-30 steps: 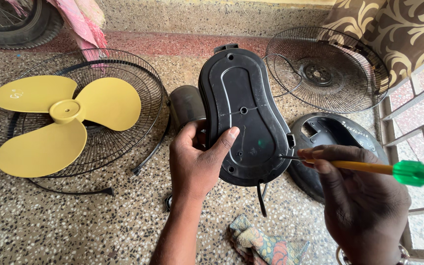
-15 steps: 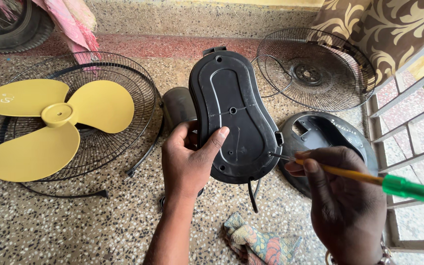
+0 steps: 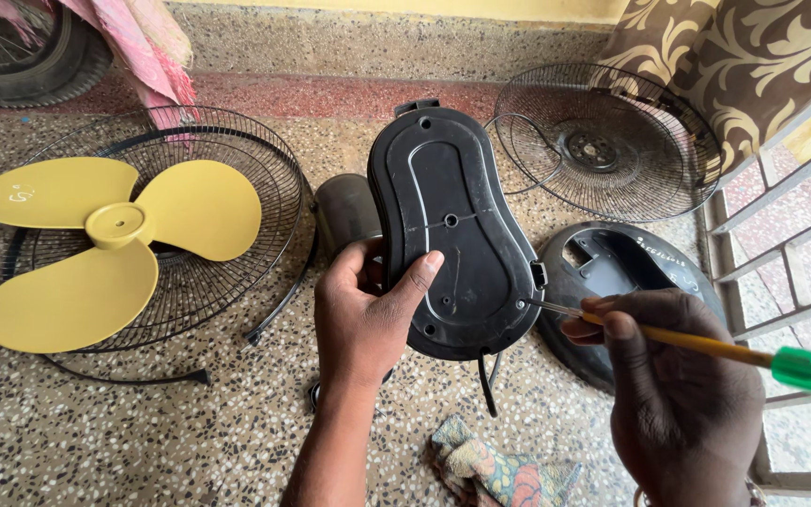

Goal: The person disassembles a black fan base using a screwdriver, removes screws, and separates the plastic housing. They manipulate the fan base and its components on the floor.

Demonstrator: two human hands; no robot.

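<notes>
Fig. — Fan parts on the speckled floor (image 3: pixel 96 441), places given rel. to the black oval housing (image 3: pixel 452 235).

My left hand (image 3: pixel 368 324) was closed round the housing's left edge, thumb laid across its ribbed face, tilting that face up toward me, prob. so the rim screw holes were in plain view. My right hand (image 3: pixel 678 394), lower right of the housing, was closed in a pinch on a screwdriver (image 3: pixel 706 345) w/ yellow shank and green handle; the metal tip touched the housing's right rim near a small tab. Held low and slanted, the tool could meet the rim from the side.

Left of the housing: yellow three-blade propeller (image 3: pixel 96 249) resting in one wire guard (image 3: pixel 227 188), as if set aside together. Upper right: second wire guard (image 3: pixel 612 141), dished side up. Right, just behind the tool: round black base (image 3: pixel 612 272). Below: patterned cloth (image 3: pixel 490 465). A dark cylinder (image 3: pixel 344 211) lay just left, partly hidden by the housing.
</notes>
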